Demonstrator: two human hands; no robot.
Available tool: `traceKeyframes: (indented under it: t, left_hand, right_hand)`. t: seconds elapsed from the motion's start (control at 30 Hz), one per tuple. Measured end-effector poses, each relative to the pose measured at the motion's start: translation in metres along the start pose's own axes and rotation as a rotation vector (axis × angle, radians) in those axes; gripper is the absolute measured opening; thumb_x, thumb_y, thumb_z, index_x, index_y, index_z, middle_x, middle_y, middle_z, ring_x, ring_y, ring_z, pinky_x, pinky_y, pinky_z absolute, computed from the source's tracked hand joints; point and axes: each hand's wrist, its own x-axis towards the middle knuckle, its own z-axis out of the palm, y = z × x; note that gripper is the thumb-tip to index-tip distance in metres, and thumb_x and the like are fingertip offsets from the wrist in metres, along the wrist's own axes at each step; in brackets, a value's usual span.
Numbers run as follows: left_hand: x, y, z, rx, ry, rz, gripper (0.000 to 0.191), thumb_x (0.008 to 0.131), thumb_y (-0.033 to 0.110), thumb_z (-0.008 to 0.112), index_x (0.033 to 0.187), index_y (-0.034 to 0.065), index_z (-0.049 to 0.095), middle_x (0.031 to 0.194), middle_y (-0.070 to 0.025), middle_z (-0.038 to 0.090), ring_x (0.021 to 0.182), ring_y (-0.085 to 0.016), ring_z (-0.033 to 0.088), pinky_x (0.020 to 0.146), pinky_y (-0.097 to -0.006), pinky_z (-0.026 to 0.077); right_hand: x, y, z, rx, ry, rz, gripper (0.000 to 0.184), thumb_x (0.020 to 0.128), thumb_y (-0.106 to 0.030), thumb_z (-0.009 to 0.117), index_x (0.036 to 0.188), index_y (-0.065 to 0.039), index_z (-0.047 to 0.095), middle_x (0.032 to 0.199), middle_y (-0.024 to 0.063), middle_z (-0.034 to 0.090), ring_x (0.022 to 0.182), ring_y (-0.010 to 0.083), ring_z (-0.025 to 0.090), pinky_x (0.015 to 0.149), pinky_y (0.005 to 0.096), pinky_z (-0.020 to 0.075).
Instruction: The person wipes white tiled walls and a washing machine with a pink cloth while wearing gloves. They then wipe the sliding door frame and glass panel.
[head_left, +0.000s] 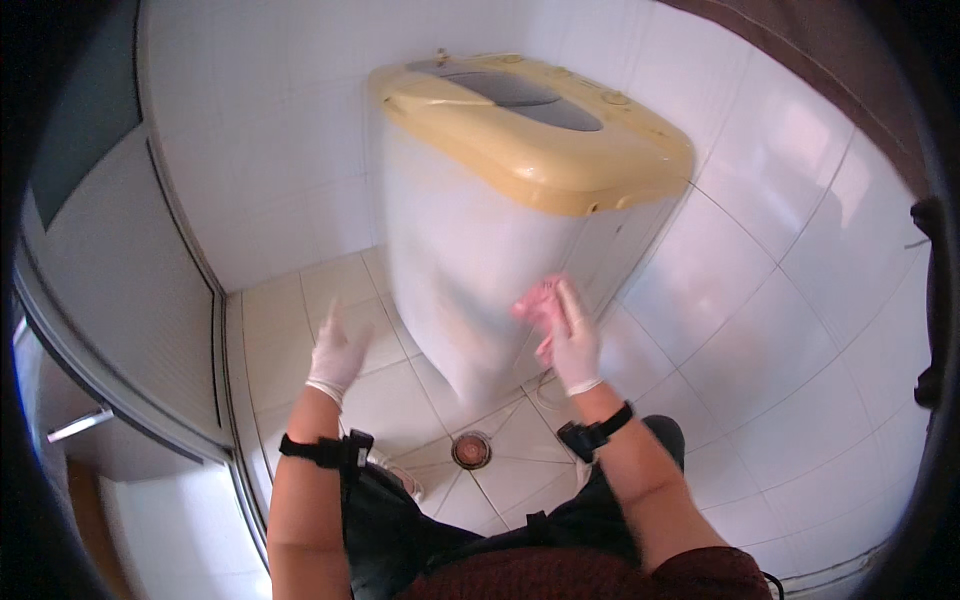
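A thin white glove covers my left hand (337, 358), which hovers over the floor tiles with fingers apart and nothing in it. My right hand (576, 349), gloved the same way, grips a crumpled pink cloth (538, 306) in front of the washing machine's lower body. The washing machine (465, 247) stands in the corner before me, with a white body and a yellow top (555, 161). Its lid area shows a grey opening (517, 97), and knobs (616, 97) line the back edge. Whether the cloth touches the machine cannot be told.
A round floor drain (472, 450) sits between my feet in the beige tiles (379, 394). White tiled wall (720, 300) rises close on the right. To the left is a framed sliding door panel (161, 277). A thin cord (546, 394) lies near the machine's base.
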Motion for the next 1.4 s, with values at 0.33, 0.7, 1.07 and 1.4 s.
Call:
traceKeyframes:
  t: [0.33,0.7,1.07,1.4]
  left_hand:
    - [-0.007,-0.052,-0.063,-0.688,0.293,-0.128,0.065,0.095,0.028,0.058,0.149,-0.0012,0.037,0.140,-0.0178,0.053,0.130,-0.024,0.049,0.108,-0.0323,0.037]
    - [-0.007,-0.047,-0.046,-0.430,0.106,-0.087,0.054,0.093,0.030,0.060,0.135,-0.0043,0.055,0.124,-0.0199,0.064,0.116,-0.025,0.061,0.099,-0.0326,0.045]
    - [-0.027,-0.033,-0.060,-0.431,0.064,-0.112,0.046,0.094,0.022,0.060,0.131,-0.0060,0.057,0.121,-0.0166,0.065,0.113,-0.020,0.059,0.098,-0.0304,0.044]
    - [-0.029,-0.022,-0.059,-0.194,-0.067,-0.143,0.044,0.087,0.007,0.057,0.129,-0.0074,0.058,0.123,-0.0205,0.063,0.120,-0.028,0.057,0.107,-0.0362,0.039]
  right_hand:
    - [0.097,-0.105,-0.003,-1.383,-0.136,-1.154,0.048,0.081,-0.023,0.066,0.129,-0.019,0.063,0.146,0.0103,0.047,0.130,0.0333,0.044,0.102,0.0519,0.0357]
    - [0.080,-0.059,0.013,-1.533,-0.564,-1.222,0.038,0.083,-0.023,0.062,0.120,-0.025,0.064,0.138,0.0016,0.054,0.129,0.0228,0.049,0.095,0.0445,0.0388]
    - [0.054,0.079,0.050,-1.567,-0.873,-1.446,0.037,0.079,-0.023,0.059,0.115,-0.014,0.065,0.130,0.0022,0.055,0.124,0.0212,0.052,0.085,0.0325,0.0413]
    - [-0.076,0.387,0.109,-1.554,-1.116,-1.224,0.043,0.088,-0.019,0.051,0.129,-0.006,0.053,0.128,0.0095,0.053,0.109,0.0217,0.054,0.094,0.0381,0.0477]
